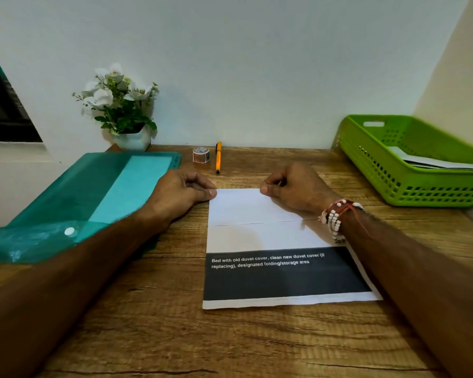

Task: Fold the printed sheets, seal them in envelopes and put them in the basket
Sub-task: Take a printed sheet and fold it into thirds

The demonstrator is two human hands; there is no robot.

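Our left grip (180,190) and right grip (292,188) each pinch a far corner of the printed sheet (271,236), which lies flat on the counter (161,336). We judge it best to line up the side edges squarely before pressing the crease.

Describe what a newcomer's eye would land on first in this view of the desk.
First, the printed sheet at the centre of the wooden desk, with its bold black band of white text, its far corners pinched by the left hand and the right hand. Next, the bright green basket at the far right, with papers inside, and the teal folder on the left.
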